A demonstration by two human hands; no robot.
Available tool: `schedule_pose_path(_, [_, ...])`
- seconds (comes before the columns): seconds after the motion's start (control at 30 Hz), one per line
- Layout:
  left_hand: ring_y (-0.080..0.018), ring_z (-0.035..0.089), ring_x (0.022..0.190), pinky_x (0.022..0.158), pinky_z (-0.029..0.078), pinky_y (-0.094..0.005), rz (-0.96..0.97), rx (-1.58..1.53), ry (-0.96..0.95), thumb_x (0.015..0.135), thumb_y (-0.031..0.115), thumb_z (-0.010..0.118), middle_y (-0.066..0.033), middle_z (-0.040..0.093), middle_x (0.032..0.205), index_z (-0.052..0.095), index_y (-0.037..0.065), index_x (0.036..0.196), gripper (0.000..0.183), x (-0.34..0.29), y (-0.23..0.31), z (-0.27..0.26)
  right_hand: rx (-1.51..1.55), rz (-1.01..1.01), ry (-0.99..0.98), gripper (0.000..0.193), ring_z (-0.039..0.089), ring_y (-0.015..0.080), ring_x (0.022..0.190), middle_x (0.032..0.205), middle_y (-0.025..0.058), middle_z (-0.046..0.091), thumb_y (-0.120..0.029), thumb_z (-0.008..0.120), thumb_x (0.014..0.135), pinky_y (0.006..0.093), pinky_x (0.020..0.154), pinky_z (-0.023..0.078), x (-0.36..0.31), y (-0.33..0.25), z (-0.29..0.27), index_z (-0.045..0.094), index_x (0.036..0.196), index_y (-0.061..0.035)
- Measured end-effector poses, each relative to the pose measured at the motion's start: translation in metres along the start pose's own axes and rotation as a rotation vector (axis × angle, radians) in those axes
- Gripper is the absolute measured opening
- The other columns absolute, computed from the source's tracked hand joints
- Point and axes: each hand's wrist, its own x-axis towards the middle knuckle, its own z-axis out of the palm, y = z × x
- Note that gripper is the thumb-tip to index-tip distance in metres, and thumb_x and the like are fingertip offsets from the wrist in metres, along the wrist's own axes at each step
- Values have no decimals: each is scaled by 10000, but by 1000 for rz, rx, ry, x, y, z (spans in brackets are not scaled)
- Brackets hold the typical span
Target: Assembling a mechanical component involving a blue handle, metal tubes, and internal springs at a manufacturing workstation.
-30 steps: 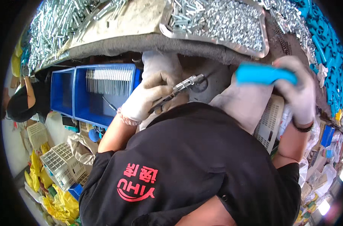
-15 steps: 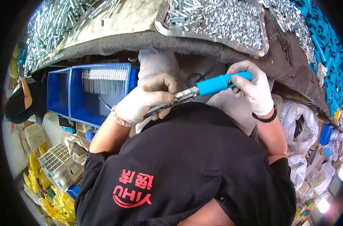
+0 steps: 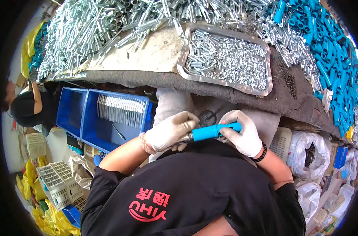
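Over my lap I hold a metal shaft with a bright blue plastic tube fitted at its right end. My left hand, in a white glove, is closed round the shaft, and its fingers hide most of it. The thumb and fingers of my gloved right hand grip the tube near its right end. Together the shaft and tube lie nearly level, close against my black shirt, tilting slightly up to the right.
Ahead, a cloth-edged bench bears a metal tray of small metal parts, heaps of metal tubes and blue tubes. At left stands a blue bin with a row of metal rods. A co-worker sits at far left.
My hands have drawn closer together, and less of the metal shaft shows between them. The tube has tilted nearer level. The view has shifted, so more of the bench shows.
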Motion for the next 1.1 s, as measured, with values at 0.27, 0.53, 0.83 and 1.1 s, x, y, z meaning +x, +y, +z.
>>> schedule_pose_path(0.27, [-102,557,505,443,467,-265,184,327,132,982,166,540,-25,607,734,574,59,1251,292,-4,-8,-2,201,204,-7,122,645,123,654,853,70,616,-61,636,953,257,553,536,3,0,10,540,1027,-47])
schedule_pose_path(0.53, [-98,519,450,394,417,-247,59,177,18,1007,215,460,-16,556,728,511,61,1312,345,4,-17,6,101,112,66,86,642,147,648,845,101,631,-8,606,912,286,590,543,-13,20,16,554,977,13])
schedule_pose_path(0.83, [-96,533,450,384,420,-246,112,238,33,991,191,465,-4,567,707,556,75,1262,309,9,-25,4,96,90,44,109,649,163,748,911,114,634,22,612,883,297,681,540,-3,9,13,549,972,12])
schedule_pose_path(1.1, [-102,535,446,387,432,-257,98,192,41,984,172,477,-11,557,682,558,67,1264,310,8,-27,5,78,86,53,109,634,165,776,937,112,627,19,614,896,302,725,545,-12,40,20,546,980,6])
